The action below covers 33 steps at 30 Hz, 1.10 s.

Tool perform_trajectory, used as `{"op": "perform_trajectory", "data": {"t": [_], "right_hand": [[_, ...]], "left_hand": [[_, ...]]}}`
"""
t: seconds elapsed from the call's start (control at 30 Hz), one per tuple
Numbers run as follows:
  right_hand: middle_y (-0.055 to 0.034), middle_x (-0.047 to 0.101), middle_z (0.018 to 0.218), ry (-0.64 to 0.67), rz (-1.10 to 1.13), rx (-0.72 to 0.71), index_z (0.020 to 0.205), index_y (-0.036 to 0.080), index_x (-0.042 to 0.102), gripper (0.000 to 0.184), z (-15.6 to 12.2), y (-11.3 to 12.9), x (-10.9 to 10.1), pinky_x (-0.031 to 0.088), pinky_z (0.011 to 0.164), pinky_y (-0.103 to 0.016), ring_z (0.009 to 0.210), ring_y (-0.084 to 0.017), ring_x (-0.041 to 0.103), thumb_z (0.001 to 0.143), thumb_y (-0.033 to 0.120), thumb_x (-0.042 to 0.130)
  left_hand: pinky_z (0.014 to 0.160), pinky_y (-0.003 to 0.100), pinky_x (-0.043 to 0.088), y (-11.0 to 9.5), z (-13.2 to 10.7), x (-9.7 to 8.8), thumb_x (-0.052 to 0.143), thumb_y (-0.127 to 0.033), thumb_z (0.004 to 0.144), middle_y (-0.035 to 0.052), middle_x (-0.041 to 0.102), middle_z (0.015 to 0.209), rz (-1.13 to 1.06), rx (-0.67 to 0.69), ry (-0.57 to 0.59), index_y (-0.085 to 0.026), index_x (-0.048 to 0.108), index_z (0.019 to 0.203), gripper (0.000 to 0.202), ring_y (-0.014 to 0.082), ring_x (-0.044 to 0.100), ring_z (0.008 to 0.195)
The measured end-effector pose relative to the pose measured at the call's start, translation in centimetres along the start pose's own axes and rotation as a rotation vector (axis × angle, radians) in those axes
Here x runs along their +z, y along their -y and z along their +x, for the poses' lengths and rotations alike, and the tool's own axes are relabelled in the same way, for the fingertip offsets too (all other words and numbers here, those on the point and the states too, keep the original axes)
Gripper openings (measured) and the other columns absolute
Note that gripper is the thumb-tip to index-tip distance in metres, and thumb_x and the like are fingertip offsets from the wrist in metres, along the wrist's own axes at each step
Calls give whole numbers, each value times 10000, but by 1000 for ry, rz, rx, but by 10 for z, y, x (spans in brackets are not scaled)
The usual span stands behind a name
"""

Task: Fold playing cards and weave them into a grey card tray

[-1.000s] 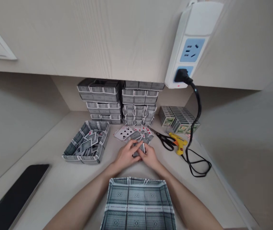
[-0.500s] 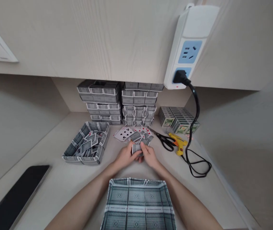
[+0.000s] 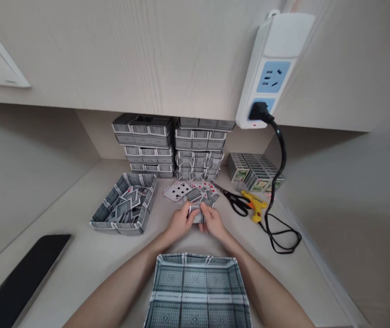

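Observation:
Between both hands is a playing card (image 3: 197,215) with its grey patterned back showing; I cannot tell whether it is one card or more. My left hand (image 3: 180,221) closes on its left side, thumb on top. My right hand (image 3: 213,221) grips its right side, thumb also on top. Just beyond the fingers lie loose playing cards (image 3: 180,191), some face up, along with smaller folded card pieces (image 3: 208,197). Nearest me, below the hands, stands a box made of cards (image 3: 195,297), its inside showing.
A card tray (image 3: 99,217) at left holds folded pieces. Stacked card boxes (image 3: 200,140) stand at the back, with card packs (image 3: 258,169) right of them. Scissors (image 3: 237,202) and a yellow glue gun (image 3: 257,207) with a looped cord lie right. A black phone-like slab (image 3: 27,278) and a power strip (image 3: 273,75) show too.
The thumbs and fingers have shifted slightly on the card, and its angle has changed a little. The view has moved slightly; the other things stay in place.

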State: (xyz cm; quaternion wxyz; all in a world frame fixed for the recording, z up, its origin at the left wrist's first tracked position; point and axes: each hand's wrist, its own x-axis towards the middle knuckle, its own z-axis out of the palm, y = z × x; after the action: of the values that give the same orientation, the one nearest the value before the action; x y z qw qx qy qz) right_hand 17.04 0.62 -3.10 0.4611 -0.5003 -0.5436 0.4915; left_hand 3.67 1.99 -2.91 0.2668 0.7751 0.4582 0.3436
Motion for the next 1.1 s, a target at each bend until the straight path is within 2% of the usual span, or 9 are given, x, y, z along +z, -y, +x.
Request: {"op": "perform_trajectory", "data": {"t": [0.1, 0.17, 0.33, 0.43, 0.53, 0.67, 0.77, 0.93, 1.1], "right_hand": [[29, 533, 412, 100, 34, 7, 660, 166, 452, 427, 1, -2, 0, 283, 293, -180, 275, -75, 417, 768, 561, 333], [34, 551, 439, 131, 31, 6, 689, 169, 439, 383, 1, -4, 0, 301, 305, -176, 291, -76, 439, 764, 538, 368], [95, 402, 314, 83, -6, 29, 663, 181, 425, 326, 2, -7, -1, 242, 274, -173, 237, -67, 357, 768, 489, 391], [102, 371, 335, 58, 14, 2, 646, 183, 423, 296, 4, -7, -2, 215, 272, -176, 242, -54, 337, 757, 458, 424], [94, 434, 380, 146, 43, -13, 721, 179, 438, 247, 4, -6, -3, 261, 299, -176, 277, -56, 362, 741, 423, 469], [84, 492, 431, 228, 48, -13, 792, 180, 442, 247, 2, -4, -1, 340, 360, -184, 341, -68, 419, 675, 347, 580], [78, 487, 439, 207, -1, -26, 752, 179, 441, 211, 0, -4, 1, 336, 369, -187, 351, -69, 415, 683, 330, 572], [62, 489, 454, 132, -192, -130, 705, 170, 457, 173, -4, -4, 1, 325, 408, -186, 407, -77, 438, 698, 313, 554], [47, 505, 452, 106, -243, -157, 661, 174, 463, 257, -5, -6, 1, 333, 416, -188, 401, -79, 439, 734, 417, 499]], "left_hand": [[497, 203, 340, 2, 3, -2, 299, -378, 820, -19, 524, 572, 4, -25, -48, -175, 474, 794, 269, 111, 491, 507], [492, 200, 333, 4, 5, -3, 298, -383, 820, -24, 508, 552, 32, -39, -75, -175, 478, 764, 280, 106, 479, 498], [475, 194, 318, 7, 4, -1, 324, -392, 814, -19, 515, 553, 135, -19, -87, -175, 494, 748, 284, 101, 475, 482], [487, 194, 320, 7, 1, 0, 341, -386, 811, -8, 546, 571, 185, 17, -101, -176, 522, 745, 284, 98, 483, 489], [515, 183, 335, 6, 1, -2, 361, -376, 805, -8, 564, 603, 148, 26, -140, -178, 537, 766, 268, 89, 492, 521], [480, 169, 310, 4, 2, -6, 380, -399, 790, -43, 462, 511, 84, -42, -197, -168, 498, 675, 283, 73, 420, 476], [473, 167, 298, 3, 4, -7, 396, -410, 776, -53, 403, 486, 48, -54, -210, -164, 452, 600, 307, 69, 388, 473], [474, 172, 292, 5, 5, -6, 403, -418, 762, -53, 398, 475, 47, -74, -207, -166, 435, 570, 319, 72, 389, 472], [499, 182, 312, 3, 5, -4, 376, -414, 773, -38, 456, 519, 63, -96, -173, -171, 454, 630, 293, 83, 428, 498]]}}
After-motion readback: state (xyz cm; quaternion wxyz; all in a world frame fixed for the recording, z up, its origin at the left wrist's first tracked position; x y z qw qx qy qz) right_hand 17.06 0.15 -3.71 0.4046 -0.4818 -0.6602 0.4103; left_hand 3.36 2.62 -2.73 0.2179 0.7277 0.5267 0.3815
